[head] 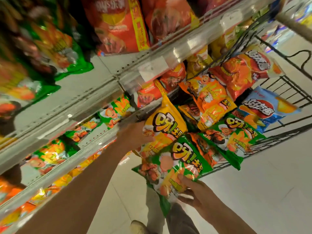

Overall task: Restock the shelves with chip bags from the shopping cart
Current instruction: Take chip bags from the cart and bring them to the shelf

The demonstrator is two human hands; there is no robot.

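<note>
Left hand (135, 137) gripping a yellow bag (162, 125) at its left edge, up beside the cart (287, 92) and close to the shelf (94, 102). Right hand (194, 191) lower, fingers curled under a green bag (173, 168) and holding it just below the yellow one, the two bags overlapping, hands apart. More bags lying in the cart: orange (209, 98), red (244, 71), blue (268, 108), another green (234, 135); shelf rows blurred but stocked with green and red bags.
</note>
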